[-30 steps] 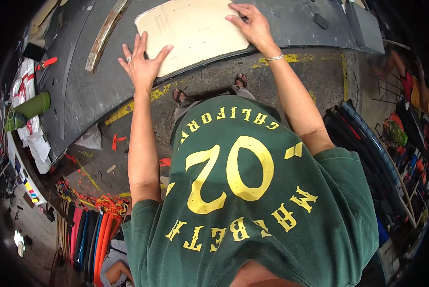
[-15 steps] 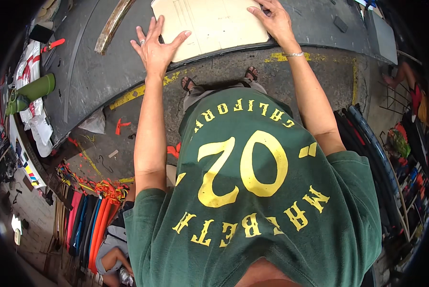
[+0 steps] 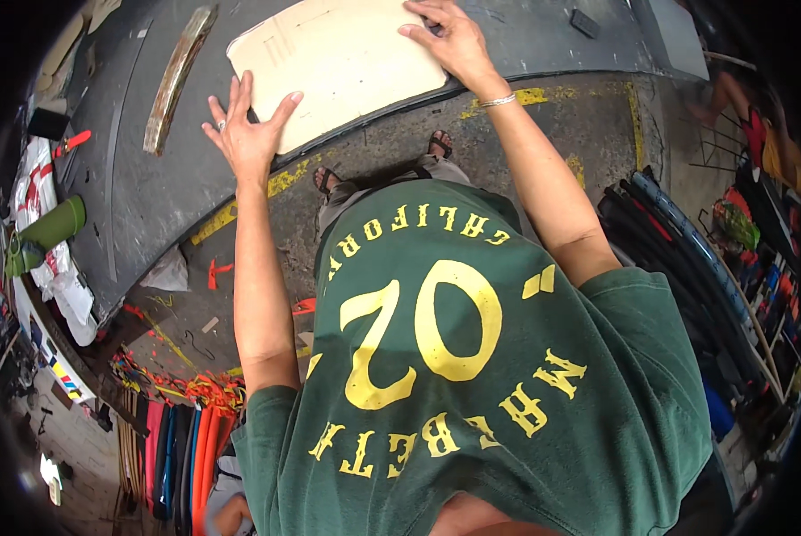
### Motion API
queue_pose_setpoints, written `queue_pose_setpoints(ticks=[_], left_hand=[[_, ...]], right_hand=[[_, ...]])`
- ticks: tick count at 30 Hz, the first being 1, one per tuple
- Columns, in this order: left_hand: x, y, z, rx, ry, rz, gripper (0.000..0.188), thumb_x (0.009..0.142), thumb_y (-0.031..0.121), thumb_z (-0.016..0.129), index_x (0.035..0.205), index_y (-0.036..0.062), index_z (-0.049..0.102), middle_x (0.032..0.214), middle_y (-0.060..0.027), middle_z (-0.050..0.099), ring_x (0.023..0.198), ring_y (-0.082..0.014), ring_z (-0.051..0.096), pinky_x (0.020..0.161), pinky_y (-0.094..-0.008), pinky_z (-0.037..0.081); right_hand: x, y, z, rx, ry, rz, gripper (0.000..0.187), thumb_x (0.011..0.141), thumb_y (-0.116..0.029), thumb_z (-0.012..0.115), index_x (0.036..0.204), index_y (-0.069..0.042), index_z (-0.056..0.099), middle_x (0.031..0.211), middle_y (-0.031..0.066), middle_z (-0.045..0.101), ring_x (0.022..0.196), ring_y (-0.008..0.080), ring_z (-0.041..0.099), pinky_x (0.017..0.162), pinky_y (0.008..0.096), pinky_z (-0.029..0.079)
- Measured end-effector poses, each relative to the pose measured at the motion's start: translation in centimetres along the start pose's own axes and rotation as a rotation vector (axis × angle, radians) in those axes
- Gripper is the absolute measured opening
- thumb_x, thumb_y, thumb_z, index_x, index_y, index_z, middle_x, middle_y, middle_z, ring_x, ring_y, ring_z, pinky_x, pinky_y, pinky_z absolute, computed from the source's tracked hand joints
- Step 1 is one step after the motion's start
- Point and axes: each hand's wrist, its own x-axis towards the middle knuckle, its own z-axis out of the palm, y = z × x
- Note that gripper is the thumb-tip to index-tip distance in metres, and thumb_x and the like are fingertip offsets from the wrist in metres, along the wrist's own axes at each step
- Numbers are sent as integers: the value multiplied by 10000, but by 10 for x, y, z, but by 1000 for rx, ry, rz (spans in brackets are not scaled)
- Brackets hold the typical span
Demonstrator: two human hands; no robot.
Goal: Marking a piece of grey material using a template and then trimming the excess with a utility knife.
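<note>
A cream-coloured flat sheet point(image 3: 338, 85) with rounded corners and a few thin drawn lines and dots lies on the dark table point(image 3: 186, 152), at its near edge. My left hand point(image 3: 247, 134) rests at the sheet's lower left corner, fingers spread, the thumb over its surface. At the right edge of the sheet is my right hand point(image 3: 454, 43), with its thumb and fingers apart and the fingertips near the far edge. Both hands touch or lie right beside the sheet; neither is closed round it. The sheet's far edge is partly cut off by the picture's top.
A worn, tape-wrapped bar point(image 3: 179, 80) lies left of the sheet, and a small dark block point(image 3: 583, 22) to the right. A green roll point(image 3: 54, 223) sits at the far left. Fabric rolls point(image 3: 172, 456) stand lower left, dark rolls point(image 3: 659, 241) at right. Another person's arm point(image 3: 731, 94) shows upper right.
The whole view has shifted, so the sheet, hands and table appear further left. The sheet looks more slanted, and the lines visible on it differ. My hands remain at its two sides.
</note>
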Motion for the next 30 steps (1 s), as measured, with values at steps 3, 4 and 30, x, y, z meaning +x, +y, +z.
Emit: queue_pose_setpoints(ticks=[3,4,30], left_hand=[[-2,1,-2,-3,-5,-27,978,671,691,820,1482,220,542,1553,-92,483,1531,-391,221,1231,-622,35],[-1,2,-2,-5,-1,-13,978,671,691,820,1482,220,542,1553,-92,483,1531,-391,221,1231,-622,35],[-4,0,-2,53,37,-34,986,666,799,740,1454,232,572,1541,-59,501,1519,-390,259,1228,-633,50]], right_hand=[[-7,-12,-2,11,107,-262,353,880,-149,715,1225,-74,702,1128,92,677,865,209,645,793,314,525],[-4,-8,-2,8,121,-264,353,880,-149,715,1225,-74,702,1128,92,677,865,209,645,793,314,525],[2,0,4,-97,-5,-38,434,900,-291,782,1307,-160,705,1249,40,650,935,114,601,829,242,500]])
